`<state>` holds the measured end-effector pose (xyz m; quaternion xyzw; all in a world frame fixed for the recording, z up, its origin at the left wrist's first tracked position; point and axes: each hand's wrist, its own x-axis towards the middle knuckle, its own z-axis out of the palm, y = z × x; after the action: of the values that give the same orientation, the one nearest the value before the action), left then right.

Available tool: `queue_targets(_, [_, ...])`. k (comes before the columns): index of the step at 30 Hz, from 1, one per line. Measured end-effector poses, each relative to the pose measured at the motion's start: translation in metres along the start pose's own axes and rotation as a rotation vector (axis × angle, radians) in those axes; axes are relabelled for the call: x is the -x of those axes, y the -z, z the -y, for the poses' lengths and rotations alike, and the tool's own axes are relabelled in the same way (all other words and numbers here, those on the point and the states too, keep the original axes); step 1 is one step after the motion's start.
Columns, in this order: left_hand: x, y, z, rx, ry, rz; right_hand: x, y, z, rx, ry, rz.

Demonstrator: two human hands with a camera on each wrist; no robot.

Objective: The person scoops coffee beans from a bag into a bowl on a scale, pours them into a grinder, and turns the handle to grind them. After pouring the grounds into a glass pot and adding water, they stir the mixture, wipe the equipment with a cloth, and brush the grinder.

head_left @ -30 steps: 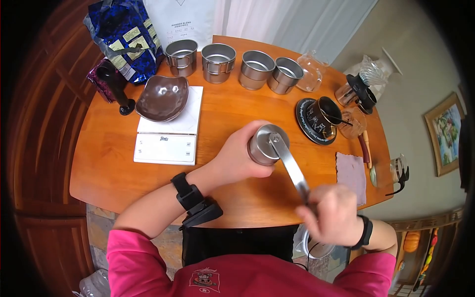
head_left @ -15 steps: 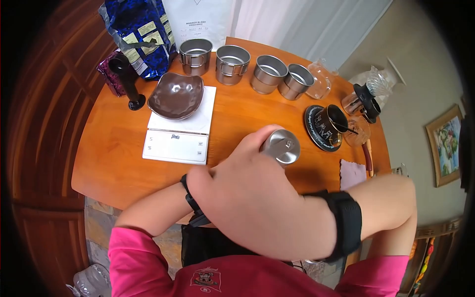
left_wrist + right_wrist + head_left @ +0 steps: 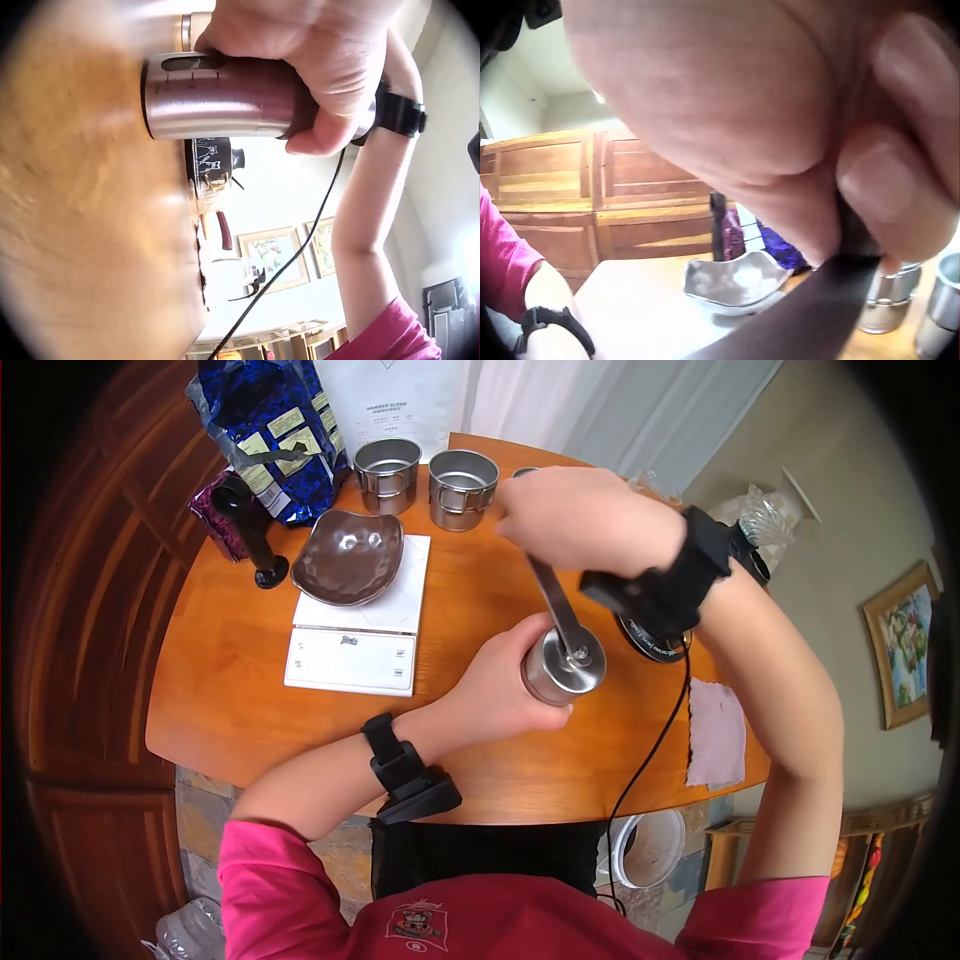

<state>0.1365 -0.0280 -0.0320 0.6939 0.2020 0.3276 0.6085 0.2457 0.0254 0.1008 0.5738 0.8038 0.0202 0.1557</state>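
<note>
A silver hand coffee grinder (image 3: 565, 675) stands upright near the front middle of the wooden table, its base at the tabletop in the left wrist view. My left hand (image 3: 497, 682) wraps round its upper body, thumb on the near side. From its lid a flat metal crank (image 3: 553, 598) reaches away from me. My right hand (image 3: 588, 520) grips the crank's outer end with curled fingers, which hide the knob. In the right wrist view the crank arm (image 3: 802, 315) runs out from under those fingers.
Left of the grinder, a brown bowl (image 3: 348, 555) sits on a white scale (image 3: 350, 662). Metal cups (image 3: 462, 490) and coffee bags (image 3: 270, 440) line the back. My right forearm covers much of the right side, near a pinkish cloth (image 3: 716, 735). A black cable (image 3: 640, 770) hangs from that wrist.
My right hand has swung the crank round from the near right, across the near left, to the far side. My left hand keeps its hold on the grinder.
</note>
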Motion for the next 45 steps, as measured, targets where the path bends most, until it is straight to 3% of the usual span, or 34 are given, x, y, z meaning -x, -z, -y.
queue_targets(5, [-0.001, -0.001, -0.003, 0.0, 0.008, 0.071, 0.029, -0.015, -0.033, -0.404, -0.159, -0.125])
queue_targets(8, [-0.001, 0.0, -0.002, 0.066, 0.014, -0.01, 0.043, -0.038, -0.058, -0.541, -0.271, -0.12])
queue_targets(10, [-0.002, 0.0, -0.002, 0.032, 0.024, 0.028, 0.059, -0.05, -0.07, -0.634, -0.262, -0.095])
queue_targets(13, [-0.001, -0.002, -0.003, -0.017, 0.017, 0.077, 0.083, -0.073, -0.063, -0.698, -0.278, -0.378])
queue_targets(16, [0.001, -0.004, -0.004, -0.008, 0.024, 0.076, 0.101, -0.086, -0.055, -0.699, -0.334, -0.424])
queue_targets(18, [0.001, -0.004, -0.003, 0.018, 0.047, 0.057, 0.111, -0.101, -0.042, -0.589, -0.349, -0.658])
queue_targets(20, [0.001, -0.004, 0.0, -0.02, -0.071, 0.059, 0.122, -0.106, -0.035, -0.61, -0.356, -0.687])
queue_targets(22, [0.001, -0.002, -0.002, -0.012, -0.011, 0.063, 0.13, -0.111, -0.027, -0.642, -0.362, -0.793])
queue_targets(24, [0.0, 0.001, -0.001, -0.006, 0.043, 0.063, 0.142, -0.114, -0.019, -0.628, -0.369, -0.762])
queue_targets(31, [0.001, -0.001, 0.004, 0.047, -0.017, 0.091, 0.167, -0.107, 0.004, -0.537, -0.406, -0.744])
queue_targets(34, [-0.004, -0.001, 0.004, 0.066, 0.001, 0.031, 0.176, -0.111, 0.014, -0.475, -0.299, -0.736])
queue_targets(36, [-0.005, -0.002, 0.005, 0.075, 0.02, -0.028, 0.177, -0.109, 0.034, -0.344, -0.053, -0.788])
queue_targets(38, [-0.005, -0.002, 0.006, -0.064, -0.091, -0.005, 0.178, -0.102, 0.058, -0.369, 0.088, -0.715])
queue_targets(40, [-0.003, -0.003, 0.005, -0.059, -0.141, 0.012, 0.179, -0.082, 0.083, -0.289, 0.064, -0.515])
queue_targets(42, [-0.002, -0.003, 0.008, -0.011, -0.122, -0.013, 0.171, -0.07, 0.101, -0.271, 0.054, -0.462])
queue_targets(43, [-0.001, -0.004, 0.008, -0.011, -0.127, -0.015, 0.165, -0.07, 0.106, -0.194, 0.124, -0.55])
queue_targets(45, [0.0, -0.005, 0.005, 0.012, -0.152, -0.003, 0.157, -0.061, 0.112, -0.166, 0.176, -0.505])
